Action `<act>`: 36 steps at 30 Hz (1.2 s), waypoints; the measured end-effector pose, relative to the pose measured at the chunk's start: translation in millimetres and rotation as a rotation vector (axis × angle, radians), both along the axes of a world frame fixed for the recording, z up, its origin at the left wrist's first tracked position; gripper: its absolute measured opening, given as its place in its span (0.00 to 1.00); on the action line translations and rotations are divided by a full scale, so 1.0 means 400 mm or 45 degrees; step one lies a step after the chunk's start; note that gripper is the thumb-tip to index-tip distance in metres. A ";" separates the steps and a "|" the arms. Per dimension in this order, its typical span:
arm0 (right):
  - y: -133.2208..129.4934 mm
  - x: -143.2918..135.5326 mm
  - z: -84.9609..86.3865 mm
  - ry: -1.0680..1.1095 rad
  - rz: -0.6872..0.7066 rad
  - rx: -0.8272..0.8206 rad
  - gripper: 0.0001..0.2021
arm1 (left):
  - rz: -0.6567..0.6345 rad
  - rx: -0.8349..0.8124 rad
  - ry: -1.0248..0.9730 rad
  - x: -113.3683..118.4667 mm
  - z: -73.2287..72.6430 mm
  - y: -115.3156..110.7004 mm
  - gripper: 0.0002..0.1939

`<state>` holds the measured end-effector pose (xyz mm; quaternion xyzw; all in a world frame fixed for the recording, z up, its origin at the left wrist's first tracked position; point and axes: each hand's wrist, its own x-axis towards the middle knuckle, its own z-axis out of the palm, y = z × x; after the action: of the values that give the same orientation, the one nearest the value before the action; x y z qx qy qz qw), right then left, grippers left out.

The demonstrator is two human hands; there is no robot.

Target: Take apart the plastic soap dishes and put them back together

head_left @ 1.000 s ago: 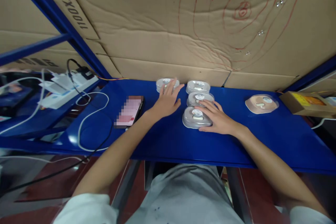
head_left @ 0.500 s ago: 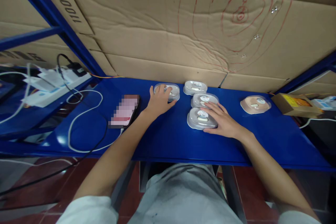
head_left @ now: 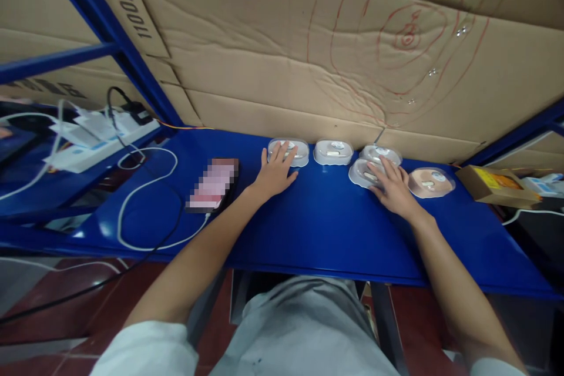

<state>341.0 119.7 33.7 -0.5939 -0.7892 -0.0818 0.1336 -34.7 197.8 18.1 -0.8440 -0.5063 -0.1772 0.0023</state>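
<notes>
Several clear-lidded oval cases stand in a row along the back of the blue table. My left hand (head_left: 275,175) rests with fingers spread on the leftmost case (head_left: 300,154). Right of it sits an untouched case (head_left: 333,153). My right hand (head_left: 395,187) lies with its fingers apart over two pale cases, a rear one (head_left: 379,153) and a front one (head_left: 362,173), and partly covers both. Just right of that hand is a peach-coloured case (head_left: 430,183).
On the left of the blue table (head_left: 304,235) lies a phone (head_left: 214,185) with a white cable. Farther left is a power strip (head_left: 101,144) with plugs. A cardboard box (head_left: 493,187) sits at the right edge, and a cardboard wall (head_left: 247,53) rises behind.
My right hand has moved right and back, and the two pale cases under it have shifted the same way, close to the peach one. My left hand stays on its case.
</notes>
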 end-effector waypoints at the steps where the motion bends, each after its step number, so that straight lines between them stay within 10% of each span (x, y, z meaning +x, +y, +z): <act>1: -0.003 -0.005 -0.001 -0.001 0.024 0.003 0.29 | 0.002 0.000 0.007 0.001 -0.003 0.001 0.37; 13: -0.084 0.253 0.034 0.081 -0.662 0.029 0.32 | 0.008 -0.023 0.014 -0.001 0.001 0.000 0.37; 21: -0.269 -0.078 0.024 -0.210 -0.393 0.008 0.38 | 0.040 -0.040 0.013 -0.044 0.064 -0.004 0.29; 27: -0.121 -0.306 0.030 0.072 0.125 0.002 0.33 | 0.066 -0.009 0.008 -0.052 0.069 -0.004 0.26; 31: -0.024 -0.289 0.031 0.417 0.295 0.179 0.26 | 0.097 -0.002 -0.026 -0.049 0.057 0.002 0.27; 36: 0.004 -0.175 0.027 0.396 0.095 0.356 0.21 | 0.116 -0.020 -0.074 -0.051 0.045 0.010 0.28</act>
<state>270.9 121.1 44.4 -0.5452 -0.7615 -0.0928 0.3379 -55.1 201.9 36.1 -0.8145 -0.5455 -0.1973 -0.0111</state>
